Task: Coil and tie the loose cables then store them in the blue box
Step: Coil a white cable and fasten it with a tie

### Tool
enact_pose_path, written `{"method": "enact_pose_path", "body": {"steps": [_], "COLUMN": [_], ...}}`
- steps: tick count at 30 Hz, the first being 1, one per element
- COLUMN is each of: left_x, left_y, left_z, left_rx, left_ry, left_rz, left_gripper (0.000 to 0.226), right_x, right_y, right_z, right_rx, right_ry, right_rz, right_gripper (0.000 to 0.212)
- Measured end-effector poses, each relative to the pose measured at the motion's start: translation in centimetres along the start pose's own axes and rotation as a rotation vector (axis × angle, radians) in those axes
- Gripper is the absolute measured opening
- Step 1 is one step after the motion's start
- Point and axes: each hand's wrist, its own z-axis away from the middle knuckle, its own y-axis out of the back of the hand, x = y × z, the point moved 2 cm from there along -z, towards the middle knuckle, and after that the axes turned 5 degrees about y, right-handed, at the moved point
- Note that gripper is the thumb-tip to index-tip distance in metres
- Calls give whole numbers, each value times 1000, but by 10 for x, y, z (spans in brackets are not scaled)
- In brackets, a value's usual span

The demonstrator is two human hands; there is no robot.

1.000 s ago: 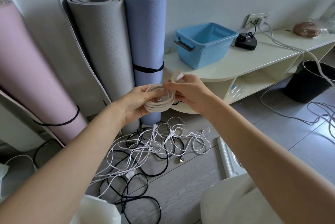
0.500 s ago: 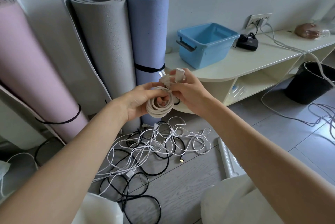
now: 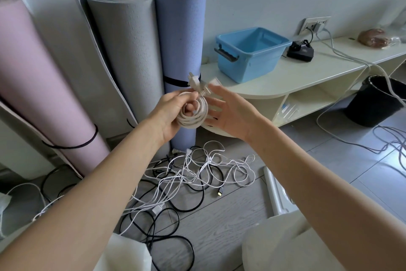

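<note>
My left hand [image 3: 173,112] grips a coiled white cable [image 3: 194,117] in mid-air, fingers through the loop. Its two plug ends [image 3: 194,84] stick up above the coil. My right hand [image 3: 230,112] hovers just right of the coil with fingers spread, holding nothing. The blue box [image 3: 250,51] stands open and empty on the cream shelf top [image 3: 296,77], up and to the right of my hands. A tangle of loose white and black cables [image 3: 186,174] lies on the floor below.
Three rolled mats lean on the wall: pink [image 3: 39,86], grey [image 3: 125,55], blue [image 3: 180,36]. A black charger [image 3: 301,50] and a wall socket [image 3: 314,25] sit behind the box. A black bin [image 3: 377,101] and more cables [image 3: 351,139] are at the right.
My right hand has let go of the coil and plug ends and opened to the right. The left hand keeps the coil, now held a little higher.
</note>
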Motion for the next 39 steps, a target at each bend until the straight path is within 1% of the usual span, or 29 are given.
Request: {"method": "enact_pose_path", "body": {"steps": [4, 7, 9, 11, 14, 16, 18, 20, 22, 23, 25, 27, 28, 29, 30, 31, 32, 34, 36, 39], "left_x": [0, 1, 3, 6, 12, 14, 13, 8, 3, -1, -6, -15, -21, -27, -35, -42, -50, -67, -81, -108], "left_y": [3, 2, 3, 7, 11, 12, 10, 7, 4, 1, -2, 1, 3, 7, 11, 15, 20, 24, 24, 21], "left_z": [3, 10, 11, 11, 16, 17, 17, 14, 9, 6, 0, -10, -16, -20, -27, -34, -41, -54, -68, -98], "left_rx": [-83, -187, -202, -221, -298, -333, -358, -384, -375, -357, -328, -304, -294, -279, -265, -253, -235, -228, -218, -110], "left_ry": [25, 90, 110, 135, 181, 183, 175, 179, 185, 195, 209, 246, 276, 305, 327, 349, 380, 439, 465, 462], "left_rz": [-105, -145, -169, -171, -187, -182, -141, -63, 4, 31, 74, 48, 18, -19, -53, -69, -60, 8, 25, -75], "left_gripper": [11, 8, 10, 15, 26, 27, 22, 20, 20, 19, 13, 33, 37, 30, 19, 13, 12, 16, 20, 21], "right_x": [-3, -7, -8, -9, -14, -16, -14, -10, -5, -1, 8, 18, 25, 33, 42, 52, 62, 84, 99, 117], "right_y": [-4, -4, -5, -7, -6, -5, -4, -3, 0, 5, 11, 17, 19, 21, 24, 29, 35, 52, 70, 99], "right_z": [3, 5, 6, 8, 12, 13, 13, 10, 3, 0, -4, -7, -10, -12, -17, -23, -29, -38, -43, -55], "right_rx": [-141, -187, -243, -286, -349, -364, -330, -251, -189, -182, -240, -309, -312, -272, -189, -77, 32, 171, 239, 294], "right_ry": [81, 91, 94, 96, 101, 113, 132, 172, 199, 193, 141, 73, 54, 49, 51, 42, 35, 5, -16, -52], "right_rz": [158, 268, 343, 386, 438, 527, 558, 506, 422, 365, 199, 14, -36, -52, -30, 7, 24, -26, -52, 6], "right_gripper": [36, 39, 45, 50, 56, 62, 58, 52, 49, 46, 45, 48, 42, 28, 13, 4, 11, 20, 14, 14]}}
